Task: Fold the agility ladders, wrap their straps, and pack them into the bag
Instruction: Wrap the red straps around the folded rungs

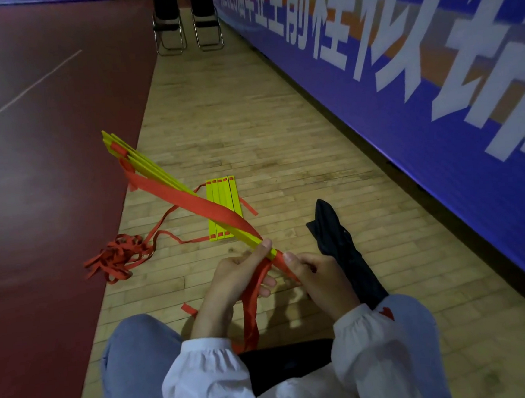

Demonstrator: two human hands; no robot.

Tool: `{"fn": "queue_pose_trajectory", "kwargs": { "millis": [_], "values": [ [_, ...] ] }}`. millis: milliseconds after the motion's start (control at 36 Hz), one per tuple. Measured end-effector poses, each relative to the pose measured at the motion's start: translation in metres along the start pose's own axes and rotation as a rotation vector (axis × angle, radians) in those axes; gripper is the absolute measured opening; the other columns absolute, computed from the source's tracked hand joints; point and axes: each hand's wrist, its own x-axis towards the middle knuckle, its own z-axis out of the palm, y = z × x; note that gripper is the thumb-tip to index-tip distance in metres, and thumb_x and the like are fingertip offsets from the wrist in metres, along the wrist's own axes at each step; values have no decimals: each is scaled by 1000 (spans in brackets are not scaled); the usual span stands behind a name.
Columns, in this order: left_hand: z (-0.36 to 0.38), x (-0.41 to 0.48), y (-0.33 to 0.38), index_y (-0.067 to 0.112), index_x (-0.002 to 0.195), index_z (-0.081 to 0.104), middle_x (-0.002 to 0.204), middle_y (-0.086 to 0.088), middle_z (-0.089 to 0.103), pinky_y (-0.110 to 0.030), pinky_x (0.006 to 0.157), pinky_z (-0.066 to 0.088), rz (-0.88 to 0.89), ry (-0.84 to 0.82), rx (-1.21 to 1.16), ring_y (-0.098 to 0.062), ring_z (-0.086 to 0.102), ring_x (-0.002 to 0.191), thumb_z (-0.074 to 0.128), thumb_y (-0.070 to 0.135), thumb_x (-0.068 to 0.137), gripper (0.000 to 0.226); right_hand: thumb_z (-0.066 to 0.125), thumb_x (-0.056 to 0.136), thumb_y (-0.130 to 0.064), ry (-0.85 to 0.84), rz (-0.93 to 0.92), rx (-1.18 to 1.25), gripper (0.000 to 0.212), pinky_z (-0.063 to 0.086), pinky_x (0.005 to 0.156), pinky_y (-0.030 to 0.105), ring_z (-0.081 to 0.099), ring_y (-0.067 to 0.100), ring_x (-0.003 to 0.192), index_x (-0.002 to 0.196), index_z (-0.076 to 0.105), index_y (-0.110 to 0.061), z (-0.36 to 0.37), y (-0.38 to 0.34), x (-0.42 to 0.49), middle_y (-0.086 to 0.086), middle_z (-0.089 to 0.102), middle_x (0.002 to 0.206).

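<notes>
A bundle of yellow ladder rungs slants up and away to the left from my hands. My left hand grips its near end, thumb along the top. A wide red strap runs along the bundle and hangs down between my hands toward my lap. My right hand pinches this strap right at the bundle's near end. A second stack of yellow rungs lies flat on the wooden floor beyond, with its red strap in a tangled heap to the left. The black bag lies crumpled on the floor just right of my right hand.
I sit on a wooden floor strip between a dark red court surface on the left and a blue banner wall on the right. Two black folding chairs stand at the far end.
</notes>
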Motion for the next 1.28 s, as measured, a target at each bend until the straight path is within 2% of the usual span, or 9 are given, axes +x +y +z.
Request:
{"fn": "queue_pose_trajectory", "kwargs": {
  "millis": [83,167,278,500,722,861,1056,1139,1278],
  "values": [
    [-2,0,-1,0,91,73,72,-17,71,-17,44,46,-21,-10,-18,-14,60,46,62,54,83,55,59,89,-48,36,-9,-35,15,48,76,26,62,-1,84,76,64,-44,-1,-1,0,-21,66,76],
    [-2,1,-3,1,87,74,76,-19,72,-17,44,46,-20,1,-22,-14,61,47,63,53,83,53,61,87,-48,59,11,-54,10,49,77,24,62,-2,86,85,66,-39,-1,-3,0,-20,66,84],
    [1,3,-5,-4,86,73,74,-19,71,-16,40,43,24,27,-49,-12,59,44,62,42,89,47,62,85,-50,105,43,-88,28,52,81,29,64,4,90,101,71,-29,1,-1,0,-15,68,92],
    [2,8,-11,-4,72,68,57,-5,67,-17,41,42,117,11,-25,-7,55,40,56,18,96,35,69,81,-48,74,72,-97,36,53,84,30,64,7,93,109,68,-25,4,1,2,-10,68,99],
    [0,7,-13,-6,73,66,45,2,61,-16,40,38,93,-48,19,-5,49,35,51,11,98,33,61,90,-43,19,62,-48,21,48,74,17,61,-1,88,101,68,-26,-4,6,3,-11,67,95],
    [-1,11,-15,0,67,68,45,-3,60,-20,41,35,139,-107,89,-7,49,36,51,13,98,38,64,88,-41,8,70,-40,9,52,77,24,64,3,84,89,67,-32,-6,7,3,-17,66,83],
    [-1,12,-16,0,70,67,50,-3,64,-19,39,36,145,-144,54,-7,52,38,50,14,98,35,70,79,-47,67,97,29,11,57,81,43,68,10,83,81,69,-37,-3,11,5,-9,72,83],
    [1,12,-16,4,72,64,64,-8,70,-18,40,41,134,-144,2,-11,56,42,53,13,97,29,71,69,-52,129,97,64,14,56,80,46,69,13,81,72,68,-38,-4,9,4,-7,72,79],
    [2,13,-13,3,85,64,77,-15,73,-22,45,44,56,-161,11,-15,58,46,60,19,93,18,78,76,-34,218,76,52,14,57,77,40,67,10,80,74,65,-37,-6,8,3,-10,70,78]
  ]
}}
